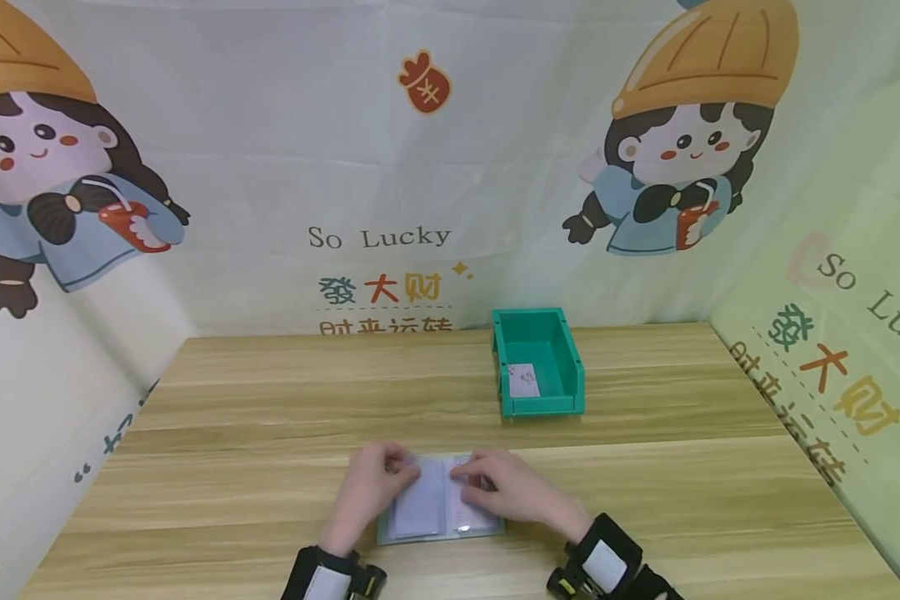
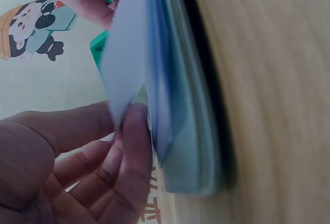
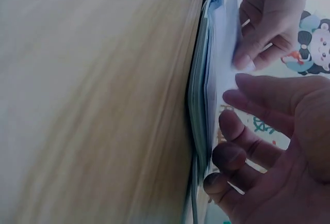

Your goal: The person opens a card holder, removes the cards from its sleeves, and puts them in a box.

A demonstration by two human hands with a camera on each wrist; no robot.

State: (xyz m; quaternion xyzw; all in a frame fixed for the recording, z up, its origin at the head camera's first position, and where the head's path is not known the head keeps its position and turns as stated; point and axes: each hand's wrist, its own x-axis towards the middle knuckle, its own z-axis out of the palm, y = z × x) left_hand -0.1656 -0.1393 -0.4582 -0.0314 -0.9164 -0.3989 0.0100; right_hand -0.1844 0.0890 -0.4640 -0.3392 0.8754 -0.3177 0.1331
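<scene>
A small album with pale, sleeve-like pages (image 1: 420,510) lies spread on the table, its light green cover (image 2: 191,175) showing at the edge. My left hand (image 1: 373,485) pinches the edge of a raised page (image 2: 128,43) between thumb and finger, at the album's left side. Over the right-hand page (image 1: 478,518) is my right hand (image 1: 513,487), its fingers loosely bent. In the right wrist view those fingertips (image 3: 232,123) are close to the page; whether they touch it I cannot tell.
Behind the album, a green plastic bin (image 1: 543,407) holds a small pinkish card (image 1: 523,381) on its left side. The wooden table (image 1: 270,400) is bordered by printed cloth walls (image 1: 270,167) at the back and sides.
</scene>
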